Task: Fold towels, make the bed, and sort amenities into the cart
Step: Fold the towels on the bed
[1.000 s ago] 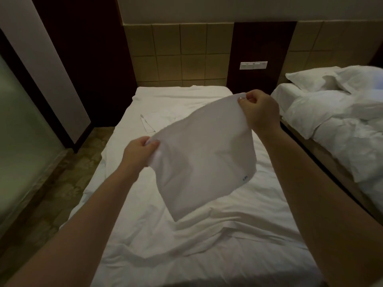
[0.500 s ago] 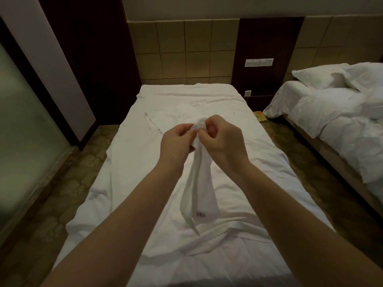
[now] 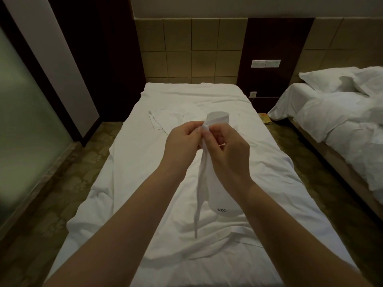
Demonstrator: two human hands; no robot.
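Left hand [image 3: 184, 141] and right hand [image 3: 226, 150] pinch matched towel [image 3: 204, 183] corners together above the bed [image 3: 269, 183], halving it.

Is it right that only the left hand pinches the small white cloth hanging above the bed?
No: in the head view the right hand pinches the small white cloth too, beside the left hand; it hangs above the white-sheeted bed.
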